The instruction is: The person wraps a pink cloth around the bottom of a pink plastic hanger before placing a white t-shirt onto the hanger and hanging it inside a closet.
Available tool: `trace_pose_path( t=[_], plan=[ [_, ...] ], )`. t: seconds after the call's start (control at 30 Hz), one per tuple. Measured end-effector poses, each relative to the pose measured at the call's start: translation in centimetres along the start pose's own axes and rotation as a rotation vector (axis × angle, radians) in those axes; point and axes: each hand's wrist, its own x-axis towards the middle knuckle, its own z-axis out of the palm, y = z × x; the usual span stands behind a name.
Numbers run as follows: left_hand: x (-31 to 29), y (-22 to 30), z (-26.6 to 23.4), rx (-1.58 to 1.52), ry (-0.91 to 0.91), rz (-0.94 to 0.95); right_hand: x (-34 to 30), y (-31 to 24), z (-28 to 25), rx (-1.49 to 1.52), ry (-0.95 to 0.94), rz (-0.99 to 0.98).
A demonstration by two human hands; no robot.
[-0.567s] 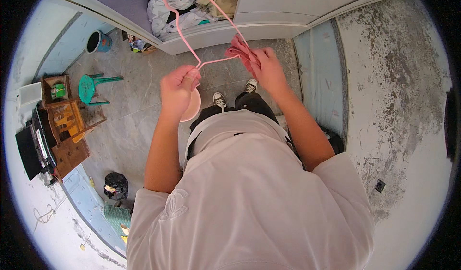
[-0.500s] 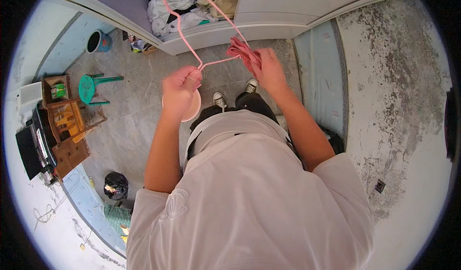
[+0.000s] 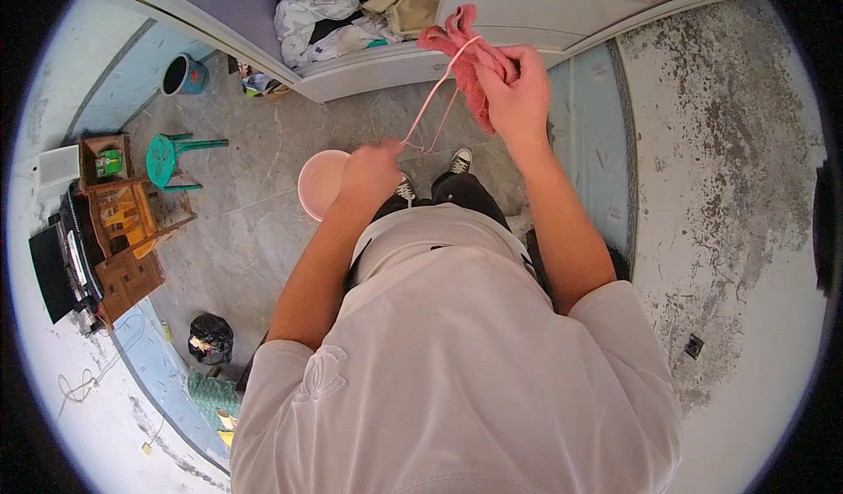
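My left hand (image 3: pixel 371 174) is closed on one end of a pink wire clothes hanger (image 3: pixel 428 100); the fingers are slightly blurred. A crumpled red cloth (image 3: pixel 475 99) is folded over the wire near the hanger's other end. My right hand (image 3: pixel 520 93) pinches this cloth from the right, its fingers wrapped round it. Past the left hand, lower down, a round pink basin (image 3: pixel 320 176) is partly covered by that hand.
Ahead stands a white cabinet (image 3: pixel 509 11) with an open compartment of piled clothes (image 3: pixel 320 15). Leftward are a green stool (image 3: pixel 162 161), a blue bucket (image 3: pixel 185 75), a wooden chair (image 3: pixel 132 217) and a black bag (image 3: pixel 211 338). A stained wall (image 3: pixel 702 143) rises at right.
The hanger has turned and come lower, its wide loop now seen narrow. My left hand moved right and nearer; my right hand moved away and slightly right with the cloth. More of the basin shows.
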Motion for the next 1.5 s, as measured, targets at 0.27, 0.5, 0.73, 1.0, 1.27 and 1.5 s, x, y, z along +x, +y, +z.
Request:
trace_pose_path(
  t=[0.27,0.5,0.73,1.0,1.27,1.5],
  plan=[
    [1.6,2.3,-3.6,-0.313,0.248,-0.063,-2.4,4.3,-0.3,-0.304,-0.194,-0.086],
    [1.8,3.3,-6.1,-0.521,0.186,-0.157,-4.9,8.1,-0.9,-0.313,-0.362,-0.047],
    [1.8,1.7,-2.4,-0.364,0.212,-0.087,-6.2,3.4,1.0,-0.168,-0.428,0.021],
    [2.2,0.4,0.0,-0.010,-0.138,0.025,-5.3,2.2,2.0,0.243,-0.268,0.389],
    [0.7,0.2,-2.3,0.165,-0.246,-0.158,-2.3,0.4,-0.8,0.597,-0.159,0.494],
    [1.9,2.3,-3.1,0.034,0.040,0.021,-5.6,0.3,1.7,0.139,-0.493,0.290]
  ],
)
